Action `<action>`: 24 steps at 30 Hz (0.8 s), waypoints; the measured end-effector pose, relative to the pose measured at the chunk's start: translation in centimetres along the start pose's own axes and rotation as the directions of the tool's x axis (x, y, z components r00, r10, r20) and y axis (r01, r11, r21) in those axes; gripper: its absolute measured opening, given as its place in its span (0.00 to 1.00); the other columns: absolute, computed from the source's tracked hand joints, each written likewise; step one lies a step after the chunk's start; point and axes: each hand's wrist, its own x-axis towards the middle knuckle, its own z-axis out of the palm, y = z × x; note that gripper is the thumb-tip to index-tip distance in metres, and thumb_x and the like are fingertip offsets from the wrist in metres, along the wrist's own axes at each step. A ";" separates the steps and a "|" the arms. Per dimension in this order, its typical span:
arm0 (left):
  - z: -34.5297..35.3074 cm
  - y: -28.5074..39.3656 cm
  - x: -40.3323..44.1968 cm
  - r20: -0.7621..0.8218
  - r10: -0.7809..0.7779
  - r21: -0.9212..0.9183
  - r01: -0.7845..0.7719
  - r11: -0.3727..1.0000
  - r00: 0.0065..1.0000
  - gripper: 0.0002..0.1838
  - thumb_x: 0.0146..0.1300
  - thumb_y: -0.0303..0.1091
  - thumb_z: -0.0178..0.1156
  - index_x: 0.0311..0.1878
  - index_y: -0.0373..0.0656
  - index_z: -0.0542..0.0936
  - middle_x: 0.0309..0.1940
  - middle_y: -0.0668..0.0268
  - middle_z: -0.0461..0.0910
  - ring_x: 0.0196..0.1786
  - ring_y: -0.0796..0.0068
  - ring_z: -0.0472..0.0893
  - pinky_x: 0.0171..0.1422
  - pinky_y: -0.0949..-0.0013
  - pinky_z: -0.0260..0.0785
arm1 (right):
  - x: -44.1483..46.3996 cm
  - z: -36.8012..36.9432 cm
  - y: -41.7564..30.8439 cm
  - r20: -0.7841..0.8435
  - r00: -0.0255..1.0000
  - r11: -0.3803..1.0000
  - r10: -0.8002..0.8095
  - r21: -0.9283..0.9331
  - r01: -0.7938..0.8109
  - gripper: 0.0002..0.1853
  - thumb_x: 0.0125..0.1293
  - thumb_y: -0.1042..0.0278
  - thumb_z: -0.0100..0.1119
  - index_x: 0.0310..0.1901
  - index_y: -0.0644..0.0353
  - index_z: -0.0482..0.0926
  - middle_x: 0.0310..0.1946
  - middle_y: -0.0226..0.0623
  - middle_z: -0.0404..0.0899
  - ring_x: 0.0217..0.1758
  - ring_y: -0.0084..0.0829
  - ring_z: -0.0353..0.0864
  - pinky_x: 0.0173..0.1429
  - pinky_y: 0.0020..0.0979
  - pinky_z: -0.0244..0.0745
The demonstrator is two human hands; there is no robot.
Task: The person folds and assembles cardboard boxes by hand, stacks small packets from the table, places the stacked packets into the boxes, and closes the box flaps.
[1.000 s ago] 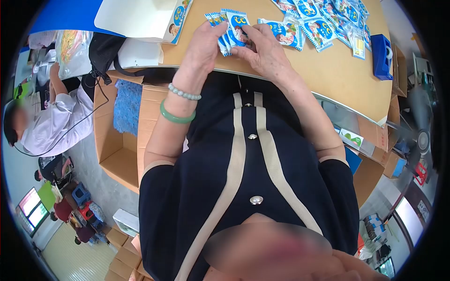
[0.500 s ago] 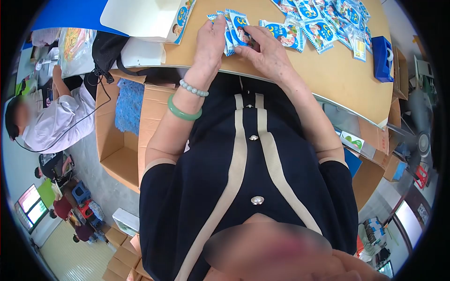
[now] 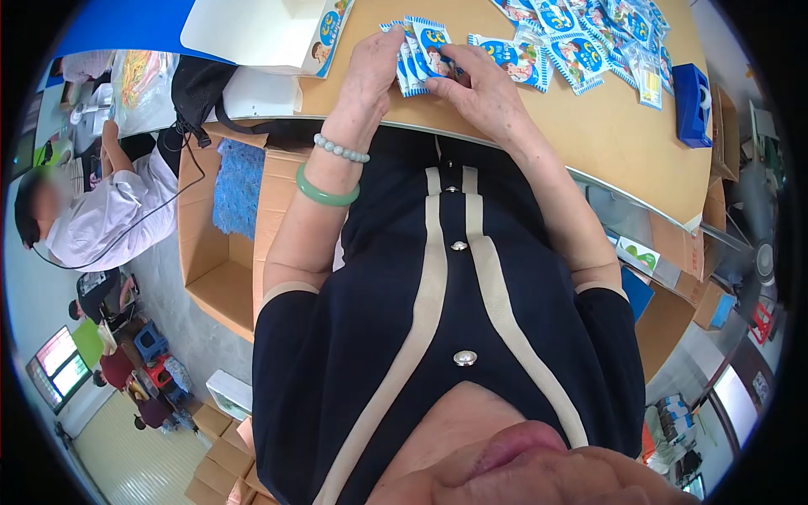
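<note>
Between my two hands is a small overlapping stack of blue-and-white printed sachets [image 3: 427, 52], held just above or on the tan tabletop. My left hand [image 3: 370, 71], with a bead bracelet and a green bangle on its wrist, closes on the stack's left edge. On the other side, my right hand [image 3: 481, 91] grips the stack between thumb and fingers. A loose sachet [image 3: 520, 63] lies right beside my right hand. Farther right spreads a heap of similar sachets [image 3: 581, 55].
A blue tape dispenser [image 3: 693, 105] stands near the table's right edge. An open white box [image 3: 252, 38] is at the back left, close to a black bag [image 3: 200, 88]. Below the table's left side sits an open cardboard box [image 3: 215, 273]. A person in white [image 3: 118, 206] is at far left.
Both hands keep hold of the sachet stack, with my left hand lowered slightly along its edge. The whole view has shifted a little.
</note>
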 end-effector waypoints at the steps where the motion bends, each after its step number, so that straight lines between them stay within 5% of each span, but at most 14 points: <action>1: 0.0 -0.1 0.0 0.001 0.021 -0.017 -0.021 1.000 1.000 0.22 0.79 0.45 0.48 0.49 0.32 0.77 0.39 0.60 0.84 0.39 0.74 0.86 0.42 0.72 0.80 | 0.0 0.0 0.0 0.000 1.000 1.000 0.001 0.000 -0.001 0.32 0.63 0.48 0.67 0.62 0.63 0.75 0.52 0.41 0.76 0.40 0.32 0.78 0.51 0.33 0.75; 11: 0.2 -0.5 0.7 0.023 0.062 -0.019 -0.062 0.998 0.998 0.23 0.78 0.48 0.50 0.48 0.33 0.78 0.39 0.61 0.84 0.38 0.76 0.85 0.41 0.73 0.79 | 0.1 -0.2 0.0 0.020 1.000 1.000 0.019 0.021 -0.020 0.33 0.64 0.47 0.66 0.63 0.63 0.74 0.53 0.40 0.76 0.41 0.31 0.78 0.52 0.33 0.75; 15: 0.0 -0.2 0.6 0.047 0.023 -0.053 -0.020 0.998 0.999 0.18 0.75 0.42 0.57 0.48 0.32 0.78 0.38 0.61 0.85 0.37 0.75 0.86 0.41 0.73 0.80 | 0.0 -0.2 0.1 0.021 1.000 1.000 0.006 0.013 -0.007 0.33 0.64 0.47 0.66 0.63 0.62 0.75 0.52 0.40 0.76 0.41 0.31 0.78 0.51 0.33 0.75; 18: 0.8 0.7 -0.2 0.099 0.057 0.086 -0.066 0.994 0.993 0.13 0.66 0.30 0.65 0.47 0.31 0.78 0.37 0.60 0.85 0.36 0.73 0.86 0.40 0.72 0.80 | 0.1 -0.2 -0.1 0.024 1.000 1.000 -0.008 0.001 0.008 0.32 0.64 0.47 0.67 0.63 0.61 0.75 0.53 0.40 0.76 0.41 0.31 0.78 0.51 0.33 0.75; 24: 1.0 -0.9 0.6 0.008 0.093 0.077 -0.093 0.993 0.996 0.14 0.57 0.20 0.66 0.46 0.29 0.78 0.39 0.57 0.86 0.36 0.70 0.87 0.39 0.70 0.82 | -0.5 -0.8 -0.6 0.023 1.000 1.000 -0.013 0.020 0.013 0.27 0.63 0.53 0.68 0.59 0.61 0.77 0.52 0.40 0.77 0.43 0.37 0.80 0.52 0.35 0.76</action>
